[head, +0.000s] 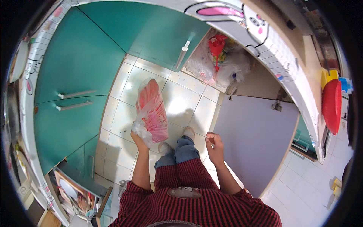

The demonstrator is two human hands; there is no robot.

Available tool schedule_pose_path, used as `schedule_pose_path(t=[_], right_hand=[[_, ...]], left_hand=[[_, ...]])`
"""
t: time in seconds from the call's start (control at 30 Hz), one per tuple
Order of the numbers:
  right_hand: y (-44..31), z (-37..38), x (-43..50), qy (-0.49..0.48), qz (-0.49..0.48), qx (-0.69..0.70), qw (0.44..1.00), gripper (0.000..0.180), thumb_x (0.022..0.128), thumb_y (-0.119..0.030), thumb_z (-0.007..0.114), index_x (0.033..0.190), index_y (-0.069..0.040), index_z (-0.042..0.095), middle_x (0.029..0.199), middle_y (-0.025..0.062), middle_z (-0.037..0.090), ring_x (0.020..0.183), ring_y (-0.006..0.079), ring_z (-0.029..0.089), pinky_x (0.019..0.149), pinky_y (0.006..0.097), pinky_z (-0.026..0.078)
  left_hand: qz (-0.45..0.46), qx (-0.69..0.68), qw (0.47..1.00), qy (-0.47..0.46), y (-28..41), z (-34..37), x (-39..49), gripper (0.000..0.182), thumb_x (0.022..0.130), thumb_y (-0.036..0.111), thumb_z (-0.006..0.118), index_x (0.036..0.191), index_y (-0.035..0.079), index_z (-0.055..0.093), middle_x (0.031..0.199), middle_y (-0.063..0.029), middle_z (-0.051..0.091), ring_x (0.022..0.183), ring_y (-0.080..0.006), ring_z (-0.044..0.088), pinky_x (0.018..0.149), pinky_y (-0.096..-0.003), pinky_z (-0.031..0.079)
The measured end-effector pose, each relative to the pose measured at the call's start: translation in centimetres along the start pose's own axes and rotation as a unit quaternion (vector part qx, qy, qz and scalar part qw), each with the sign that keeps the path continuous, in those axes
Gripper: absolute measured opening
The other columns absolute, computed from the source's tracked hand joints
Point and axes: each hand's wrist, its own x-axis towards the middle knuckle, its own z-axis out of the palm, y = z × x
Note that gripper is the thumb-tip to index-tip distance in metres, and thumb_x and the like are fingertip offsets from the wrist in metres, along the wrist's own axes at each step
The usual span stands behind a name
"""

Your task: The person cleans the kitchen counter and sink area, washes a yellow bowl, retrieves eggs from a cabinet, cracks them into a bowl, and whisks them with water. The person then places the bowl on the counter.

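A clear plastic bag with red and pink contents [153, 110] hangs over the tiled floor. My left hand [138, 139] grips it by its gathered whitish neck. What the contents are cannot be told through the plastic. My right hand [214, 144] is raised beside my knees, fingers loosely curled and thumb a little apart, with nothing visible in it. Just right of that hand stands the swung-out cabinet door [252, 139], its pale lilac inner face towards me. Beyond, the open cabinet [256, 82] holds several crumpled plastic bags [231, 69] and a red bag [217, 45].
Teal cabinet fronts [76, 56] with metal handles line the left and far sides. A white counter edge with rabbit drawings [227, 17] curves overhead. At lower left, an open drawer [71, 190] holds a plate and utensils. A red plastic item [331, 106] overhangs the right counter.
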Motion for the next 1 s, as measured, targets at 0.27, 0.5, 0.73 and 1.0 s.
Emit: schedule_pose_path(t=[0.27, 0.5, 0.73, 1.0], right_hand=[[-12.0, -16.4, -9.3, 0.036, -0.142, -0.396, 0.906, 0.048, 0.076, 0.000, 0.064, 0.122, -0.003, 0.052, 0.127, 0.0210, 0.052, 0.119, 0.0374, 0.047, 0.102, 0.0438, 0.036], [-11.0, -27.2, -15.9, 0.030, 0.308, -0.241, 0.920, 0.073, 0.089, -0.049, 0.057, 0.127, 0.012, 0.044, 0.100, 0.0264, 0.065, 0.094, 0.0358, 0.062, 0.087, 0.0388, 0.047], [-7.4, -24.3, -14.8, -0.054, 0.238, -0.198, 0.949, 0.039, 0.091, -0.035, 0.052, 0.093, 0.003, 0.062, 0.082, 0.0208, 0.065, 0.082, 0.0316, 0.063, 0.076, 0.0392, 0.047], [-12.4, -12.4, -7.1, -0.121, 0.248, 0.087, 0.957, 0.026, 0.093, -0.023, 0.057, 0.105, 0.001, 0.060, 0.091, 0.0078, 0.067, 0.080, 0.0158, 0.063, 0.067, 0.0267, 0.050]], left_hand=[[-0.034, -0.054, 0.996, 0.062, 10.6, -4.5, -11.5, 0.025, 0.094, 0.021, 0.045, 0.103, 0.005, 0.061, 0.090, -0.0023, 0.063, 0.074, -0.0119, 0.061, 0.062, -0.0246, 0.048], [-0.015, 0.023, 0.998, 0.055, 20.9, -9.6, -22.2, 0.026, 0.095, 0.023, 0.044, 0.103, 0.005, 0.061, 0.089, -0.0018, 0.062, 0.076, -0.0110, 0.061, 0.065, -0.0253, 0.049], [-0.033, 0.125, 0.991, -0.045, 29.0, -15.3, -29.5, 0.030, 0.093, 0.022, 0.053, 0.111, -0.001, 0.057, 0.104, -0.0100, 0.063, 0.094, -0.0201, 0.062, 0.088, -0.0341, 0.050], [0.124, 0.307, 0.944, 0.006, 32.0, -16.5, -33.4, 0.013, 0.088, 0.008, 0.055, 0.098, 0.003, 0.062, 0.085, 0.0003, 0.062, 0.075, -0.0078, 0.057, 0.065, -0.0242, 0.045]])
